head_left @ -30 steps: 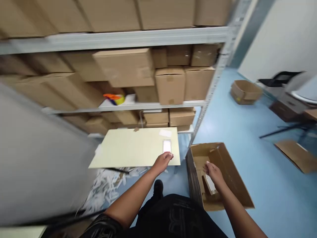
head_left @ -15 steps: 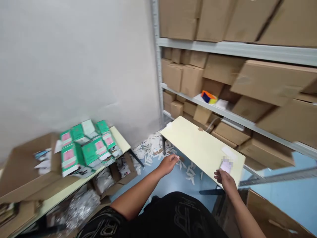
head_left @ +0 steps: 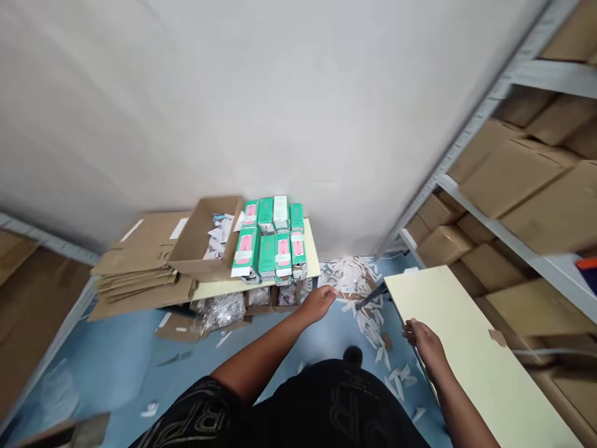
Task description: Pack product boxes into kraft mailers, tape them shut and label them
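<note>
My left hand (head_left: 319,303) is in front of my body above the floor, its thumb and finger pinched together. Whatever may be between those fingertips is too small to make out. My right hand (head_left: 423,343) hovers at the near-left edge of the pale yellow table (head_left: 459,323). Its fingers are loosely bent and a little apart, and nothing shows in them. Green boxes with pink panels (head_left: 267,254) stand in rows on another table (head_left: 311,249) against the wall, beyond my left hand.
Beside the green boxes sits an open carton (head_left: 209,267) with paper scraps. Flattened cardboard (head_left: 140,261) is stacked further left. Paper strips (head_left: 368,323) litter the blue floor between the tables. A metal rack (head_left: 494,211) of cartons rises on the right.
My view has turned left, bringing the green boxes and flattened cardboard toward the middle. The phone-like object near my right hand has gone out of view. Both hands keep about the same pose.
</note>
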Tool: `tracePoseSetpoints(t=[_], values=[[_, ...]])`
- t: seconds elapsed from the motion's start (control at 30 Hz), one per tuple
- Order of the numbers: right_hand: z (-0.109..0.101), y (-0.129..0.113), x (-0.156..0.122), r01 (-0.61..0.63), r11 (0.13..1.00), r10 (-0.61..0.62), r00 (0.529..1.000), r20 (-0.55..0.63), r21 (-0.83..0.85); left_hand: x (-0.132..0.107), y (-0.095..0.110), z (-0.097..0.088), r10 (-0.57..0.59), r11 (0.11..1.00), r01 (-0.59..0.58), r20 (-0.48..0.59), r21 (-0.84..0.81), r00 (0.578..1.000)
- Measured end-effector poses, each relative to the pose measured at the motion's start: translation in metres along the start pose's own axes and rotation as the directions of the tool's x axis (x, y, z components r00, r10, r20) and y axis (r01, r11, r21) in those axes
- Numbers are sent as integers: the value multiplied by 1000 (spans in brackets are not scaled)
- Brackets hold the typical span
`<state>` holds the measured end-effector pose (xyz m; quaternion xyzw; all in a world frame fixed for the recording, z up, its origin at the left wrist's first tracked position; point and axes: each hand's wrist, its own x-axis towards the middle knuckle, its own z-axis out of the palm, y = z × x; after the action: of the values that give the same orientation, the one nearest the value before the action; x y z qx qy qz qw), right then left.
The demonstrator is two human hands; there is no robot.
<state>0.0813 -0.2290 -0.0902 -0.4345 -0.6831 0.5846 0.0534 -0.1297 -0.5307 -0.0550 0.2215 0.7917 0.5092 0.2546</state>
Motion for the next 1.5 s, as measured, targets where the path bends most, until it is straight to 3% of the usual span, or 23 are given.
tracePoseSetpoints(t=[0.2, 0.37, 0.5, 0.6, 0.73, 0.87, 1.03, 1.3, 1.5], values=[[55, -51, 103, 87, 993, -62, 962, 266, -82, 19, -14, -24, -137, 988, 148, -225, 36, 965], [105, -95, 162, 208, 965, -104, 861, 497, -158, 25, -6, -45, -247, 960, 279, -446, 6, 860], [144, -124, 179, 252, 947, -80, 786, 613, -200, 14, -3, -71, -260, 907, 409, -630, 101, 731], [172, -136, 177, 299, 938, -98, 717, 690, -177, 0, -11, -104, -198, 788, 553, -741, 269, 642], [201, -143, 167, 344, 923, -123, 688, 715, -172, -7, -26, -154, -198, 592, 712, -788, 378, 583], [221, -147, 156, 327, 926, -114, 717, 688, -188, 3, -41, -192, -195, 515, 732, -770, 446, 607], [244, -155, 138, 306, 930, -112, 762, 638, -202, 16, -59, -219, -232, 511, 718, -728, 473, 645], [270, -154, 123, 304, 928, -105, 771, 629, -217, 20, -72, -236, -224, 471, 713, -712, 519, 666], [286, -161, 114, 330, 916, -101, 738, 667, -227, 26, -83, -231, -314, 495, 733, -690, 468, 652]])
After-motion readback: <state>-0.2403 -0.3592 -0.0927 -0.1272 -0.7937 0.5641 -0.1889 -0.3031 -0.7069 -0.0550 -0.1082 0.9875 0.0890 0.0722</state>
